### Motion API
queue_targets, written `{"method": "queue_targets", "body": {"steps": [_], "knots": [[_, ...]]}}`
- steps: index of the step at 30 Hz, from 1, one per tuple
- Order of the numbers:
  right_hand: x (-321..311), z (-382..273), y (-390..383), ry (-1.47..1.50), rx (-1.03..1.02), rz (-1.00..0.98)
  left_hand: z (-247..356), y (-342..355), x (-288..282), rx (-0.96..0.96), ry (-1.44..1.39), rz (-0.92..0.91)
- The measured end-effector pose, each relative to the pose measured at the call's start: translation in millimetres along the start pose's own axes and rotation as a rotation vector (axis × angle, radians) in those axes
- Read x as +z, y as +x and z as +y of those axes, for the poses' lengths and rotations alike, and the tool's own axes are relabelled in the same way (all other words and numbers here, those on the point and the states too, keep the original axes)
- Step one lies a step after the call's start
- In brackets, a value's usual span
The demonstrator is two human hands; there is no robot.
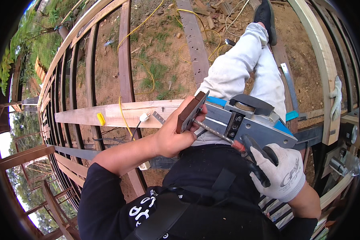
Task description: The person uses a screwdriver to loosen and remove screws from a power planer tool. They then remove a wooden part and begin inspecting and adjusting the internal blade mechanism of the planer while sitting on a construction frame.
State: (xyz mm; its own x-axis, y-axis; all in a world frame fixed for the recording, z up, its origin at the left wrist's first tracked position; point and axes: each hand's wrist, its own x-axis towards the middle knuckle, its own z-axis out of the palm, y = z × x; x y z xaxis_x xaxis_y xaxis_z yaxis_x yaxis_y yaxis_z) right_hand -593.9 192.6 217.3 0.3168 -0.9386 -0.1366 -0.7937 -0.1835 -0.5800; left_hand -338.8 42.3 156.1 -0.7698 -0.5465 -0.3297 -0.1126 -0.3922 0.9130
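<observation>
My bare left hand (pixel 180 134) grips a dark wooden piece (pixel 188 114) with a thin metal plate along its side, above the left end of an upturned blue-and-grey electric planer (pixel 260 130) on my lap. My right hand (pixel 278 170), in a white glove with black grip, is closed on the red handle of a screwdriver (pixel 237 146), whose long shaft reaches up-left to the metal plate; whether its tip touches cannot be told.
Beams and joists (pixel 125 52) surround me over dirt, with a yellow cord (pixel 150 76), a white plug (pixel 143 117) and a yellow tool (pixel 101 118). My outstretched legs (pixel 240 60) cross the frame. A glove (pixel 336 96) and metal ruler (pixel 289 86) lie rightward.
</observation>
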Motion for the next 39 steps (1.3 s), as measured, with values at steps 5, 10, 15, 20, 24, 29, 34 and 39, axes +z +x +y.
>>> {"method": "queue_targets", "body": {"steps": [5, 10, 15, 20, 24, 29, 34, 39], "knots": [[9, 13, -6, 0.684, 0.094, 0.037, 0, -2, 1, -0.052, -0.061, -0.022], [22, 16, -23, 1.838, 0.582, -0.192, -2, 1, 7, -0.074, -0.001, -0.058], [24, 13, -16, 1.191, 0.35, -0.068, 1, 2, 3, -0.085, 0.029, -0.083], [9, -5, -5, -0.174, -0.123, 0.174, -8, 4, -5, 0.009, -0.075, -0.016], [7, 2, 2, 0.397, -0.019, 0.247, -5, 0, -6, -0.023, -0.105, 0.029], [21, 10, -16, 1.708, 0.583, -0.027, -5, 1, -3, -0.026, -0.093, -0.073], [23, 10, -10, 1.014, 0.282, 0.063, -3, 0, 1, 0.01, -0.004, -0.062], [16, -4, -3, -0.165, -0.191, 0.228, -5, 4, -5, 0.041, -0.095, -0.002]]}}
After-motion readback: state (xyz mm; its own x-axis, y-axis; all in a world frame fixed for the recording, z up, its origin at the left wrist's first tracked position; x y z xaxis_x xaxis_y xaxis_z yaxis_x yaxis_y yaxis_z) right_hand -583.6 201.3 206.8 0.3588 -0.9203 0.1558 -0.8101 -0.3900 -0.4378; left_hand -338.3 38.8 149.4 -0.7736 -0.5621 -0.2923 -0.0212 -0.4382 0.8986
